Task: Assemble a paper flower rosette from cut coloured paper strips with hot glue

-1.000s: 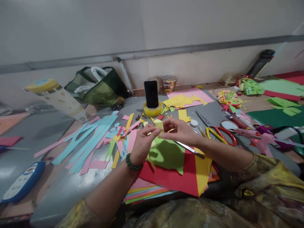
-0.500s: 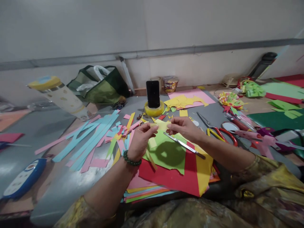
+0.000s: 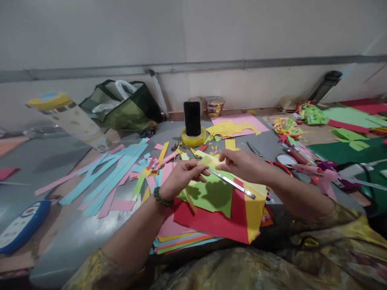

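My left hand (image 3: 189, 174) pinches a small pale yellow paper piece (image 3: 206, 160) between thumb and fingers, above the stack of coloured paper. Close by on the right, my right hand (image 3: 238, 164) has its fingers bent, with thumb and forefinger apart by the paper's other end; nothing shows in its grasp. Below both hands lies a light green sheet (image 3: 211, 201), overlapping a red sheet (image 3: 208, 223) and a yellow one (image 3: 255, 217). A slim silver tool (image 3: 232, 184), possibly a craft knife, rests slantwise on the sheets. Part of the paper piece is hidden by my fingers.
Blue and pink paper strips (image 3: 113, 169) spread to the left. A phone (image 3: 192, 119) stands in a yellow tape roll (image 3: 193, 138) behind the hands. Scissors (image 3: 254, 149) lie right of centre, partly covered by my right arm. Further right sits a pink glue gun (image 3: 320, 175).
My right hand has loosened its pinch on the pale yellow paper and its fingers have lifted. My left hand keeps hold of the piece. The whole view has shifted slightly.
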The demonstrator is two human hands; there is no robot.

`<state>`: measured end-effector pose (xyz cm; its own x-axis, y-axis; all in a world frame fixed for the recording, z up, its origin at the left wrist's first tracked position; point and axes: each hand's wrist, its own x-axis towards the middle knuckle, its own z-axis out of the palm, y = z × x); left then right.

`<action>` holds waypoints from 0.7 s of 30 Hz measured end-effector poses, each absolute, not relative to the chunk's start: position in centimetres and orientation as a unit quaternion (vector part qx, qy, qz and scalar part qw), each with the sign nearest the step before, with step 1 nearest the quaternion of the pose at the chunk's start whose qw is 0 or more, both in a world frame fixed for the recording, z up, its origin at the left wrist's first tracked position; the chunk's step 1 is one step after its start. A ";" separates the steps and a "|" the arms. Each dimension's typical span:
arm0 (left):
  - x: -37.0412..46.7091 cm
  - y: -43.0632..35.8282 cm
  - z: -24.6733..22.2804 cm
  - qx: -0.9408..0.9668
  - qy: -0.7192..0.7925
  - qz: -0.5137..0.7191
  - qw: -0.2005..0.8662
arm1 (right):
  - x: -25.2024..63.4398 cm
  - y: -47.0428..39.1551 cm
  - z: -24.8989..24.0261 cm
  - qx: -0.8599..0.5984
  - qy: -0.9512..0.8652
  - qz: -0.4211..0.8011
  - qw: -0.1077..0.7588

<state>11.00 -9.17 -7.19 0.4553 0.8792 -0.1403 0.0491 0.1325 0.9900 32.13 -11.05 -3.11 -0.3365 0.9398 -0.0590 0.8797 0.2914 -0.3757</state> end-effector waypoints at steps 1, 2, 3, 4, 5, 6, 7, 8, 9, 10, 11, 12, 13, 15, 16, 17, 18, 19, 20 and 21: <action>10.9 -9.0 -7.2 0.549 0.411 0.343 0.642 | 32.4 -11.5 -3.1 -0.585 -0.797 0.146 0.027; 10.9 -8.9 -7.2 0.526 0.412 0.355 0.654 | 32.7 -11.9 -3.3 -0.593 -0.795 0.122 -0.034; 10.9 -8.8 -7.1 0.505 0.411 0.362 0.667 | 33.0 -12.3 -3.6 -0.596 -0.791 0.104 -0.086; 10.9 -8.7 -7.1 0.486 0.406 0.366 0.682 | 33.2 -12.8 -4.0 -0.599 -0.786 0.094 -0.123; 11.0 -8.6 -7.0 0.469 0.401 0.367 0.696 | 33.3 -13.1 -4.4 -0.602 -0.779 0.094 -0.145; 11.0 -8.6 -7.0 0.453 0.397 0.366 0.709 | 33.5 -13.4 -4.9 -0.607 -0.773 0.102 -0.151; 11.1 -8.6 -6.9 0.439 0.394 0.364 0.721 | 33.6 -13.6 -5.3 -0.614 -0.768 0.115 -0.143; 11.1 -8.7 -6.9 0.426 0.392 0.363 0.730 | 33.8 -13.7 -5.6 -0.620 -0.763 0.132 -0.129; 11.1 -8.7 -6.8 0.414 0.393 0.362 0.737 | 33.9 -13.8 -6.0 -0.627 -0.757 0.147 -0.109; 11.2 -8.8 -6.8 0.402 0.395 0.360 0.743 | 34.2 -13.8 -6.2 -0.634 -0.753 0.159 -0.082; 11.2 -8.8 -6.8 0.391 0.399 0.360 0.748 | 34.5 -13.8 -6.4 -0.641 -0.748 0.169 -0.045; 11.2 -8.8 -6.7 0.379 0.403 0.360 0.751 | 34.8 -13.8 -6.5 -0.646 -0.741 0.184 0.005; 11.2 -8.8 -6.7 0.368 0.409 0.362 0.753 | 35.1 -13.8 -6.6 -0.644 -0.733 0.210 0.062; 11.2 -8.8 -6.7 0.350 0.416 0.369 0.754 | 35.6 -14.1 -6.4 -0.617 -0.706 0.302 0.174; 11.3 -8.8 -6.7 0.344 0.418 0.371 0.754 | 35.7 -14.3 -6.3 -0.593 -0.688 0.361 0.214; 11.3 -8.7 -6.7 0.339 0.418 0.373 0.756 | 35.7 -14.6 -6.1 -0.567 -0.670 0.417 0.237; 11.3 -8.7 -6.8 0.335 0.419 0.373 0.757 | 35.6 -14.9 -5.9 -0.544 -0.654 0.465 0.245; 11.4 -8.7 -6.8 0.330 0.420 0.374 0.758 | 35.5 -15.1 -5.7 -0.526 -0.642 0.501 0.244; 11.4 -8.7 -6.8 0.326 0.422 0.375 0.758 | 35.3 -15.4 -5.5 -0.514 -0.634 0.525 0.240; 11.4 -8.8 -6.7 0.323 0.424 0.377 0.758 | 35.1 -15.5 -5.4 -0.505 -0.629 0.542 0.236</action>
